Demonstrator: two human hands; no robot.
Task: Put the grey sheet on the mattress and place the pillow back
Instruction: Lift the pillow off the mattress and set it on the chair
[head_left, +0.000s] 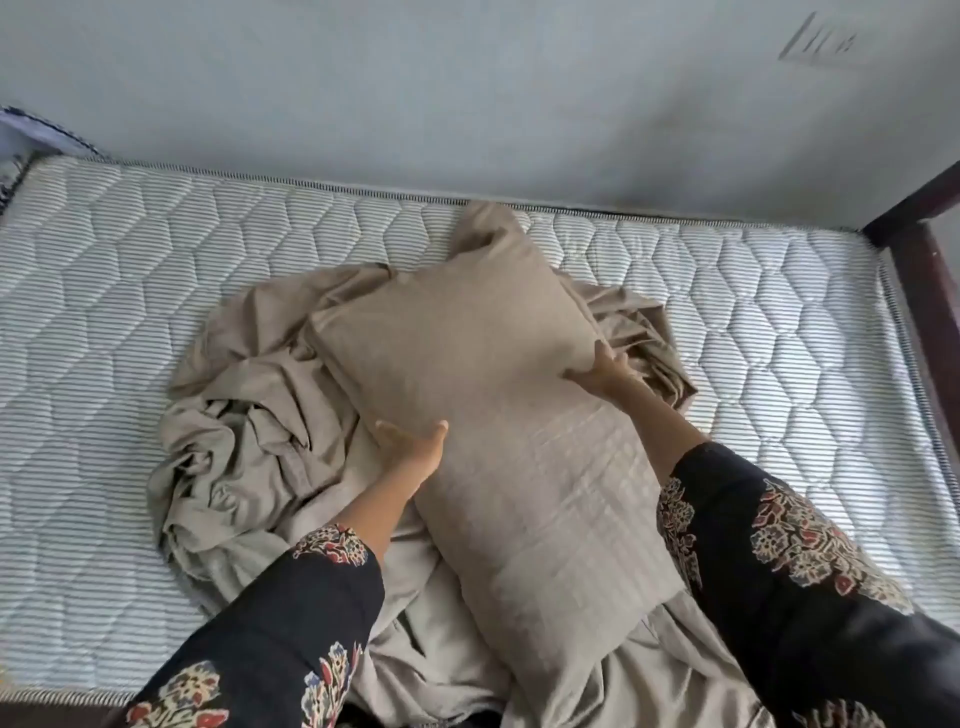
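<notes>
The person is leaning over the bed and holding the pillow (498, 415) between both hands, with the left hand (410, 447) on its left long edge and the right hand (597, 371) on its right long edge, a little farther toward the wall (467, 93). The left hand is gripping with the thumb lying over the top face while the fingers are going down the side, where I am losing sight of them. The right hand is pinching the edge, thumb pointing up along it and fingers lying on the cover. The pillow is sitting lengthwise over the middle of the mattress (130, 260), its far corner reaching close to the wall-side edge and its near end coming back toward the person's body. It is lying across the grey sheet (249, 405) (more beige than grey in this light), which is bunching in a crumpled heap on the bare quilted mattress, spreading out to the left of the pillow and showing again behind the right hand. Whether the pillow is resting its weight on the heap or hanging just off it, I cannot tell. The near part of the sheet is running out of sight at the bottom, between the dark flowered sleeves (291, 623). A dark wooden bedpost (924, 270) is being cut off at the right.
</notes>
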